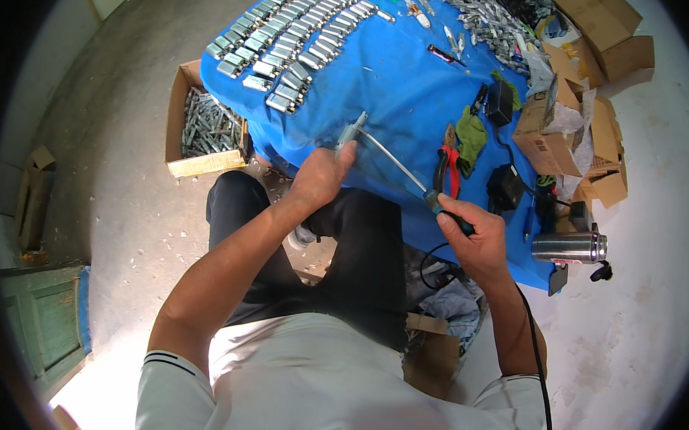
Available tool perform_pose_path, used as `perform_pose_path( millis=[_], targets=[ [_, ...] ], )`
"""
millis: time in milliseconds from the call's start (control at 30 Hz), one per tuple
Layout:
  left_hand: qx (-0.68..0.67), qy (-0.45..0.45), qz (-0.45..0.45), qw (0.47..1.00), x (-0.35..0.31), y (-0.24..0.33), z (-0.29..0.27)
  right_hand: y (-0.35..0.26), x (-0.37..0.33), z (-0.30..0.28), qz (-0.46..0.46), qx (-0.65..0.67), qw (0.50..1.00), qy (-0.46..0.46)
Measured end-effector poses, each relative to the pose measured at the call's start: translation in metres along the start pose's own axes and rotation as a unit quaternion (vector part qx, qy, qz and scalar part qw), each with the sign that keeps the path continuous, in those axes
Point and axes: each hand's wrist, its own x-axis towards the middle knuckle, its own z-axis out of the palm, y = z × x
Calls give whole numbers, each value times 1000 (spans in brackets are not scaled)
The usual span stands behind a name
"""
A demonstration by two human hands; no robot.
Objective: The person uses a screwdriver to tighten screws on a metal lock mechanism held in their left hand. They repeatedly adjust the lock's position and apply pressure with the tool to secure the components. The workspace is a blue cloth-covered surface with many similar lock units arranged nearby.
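Note:
Over the near edge of the blue-covered table (321, 134), my left hand (321, 176) is closed round a small, pale grey-green oblong piece (349, 132) with a narrow end. Its exact kind is too small to make out. My right hand (476, 235) grips the teal and black handle of a screwdriver (392, 160). The long metal shaft slants up and left, its tip at the narrow end of the piece; whether it touches cannot be told. Beyond my left hand stand rows of small silvery oblong cases (281, 43). Red-handled pliers (449, 167) lie beyond the screwdriver's handle.
A cardboard box (208, 161) of small metal parts stands left of the table. A pile of silvery pieces (484, 17) covers the far right. Black adapters (505, 187), a green cloth (473, 138) and a steel flask (568, 248) lie rightward, near opened cartons (546, 130).

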Motion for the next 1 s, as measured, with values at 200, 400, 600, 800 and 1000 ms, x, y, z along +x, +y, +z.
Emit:
perform_pose_path(
  millis=[200,400,600,800,1000],
  targets=[
    [2,1,-10,1000,1,0,3,39,6,-1,24,78,997,-17],
    [-12,-33,-6,999,-1,4,-1,56,18,8,242,360,900,-41],
    [54,-49,-21,997,-5,10,-11,53,10,5,273,326,905,-12],
    [119,-32,-47,991,-10,22,-14,15,-9,-20,122,77,989,-6],
    [178,-18,-53,982,-13,33,-13,-15,3,-33,17,-44,999,-23]
  ],
)
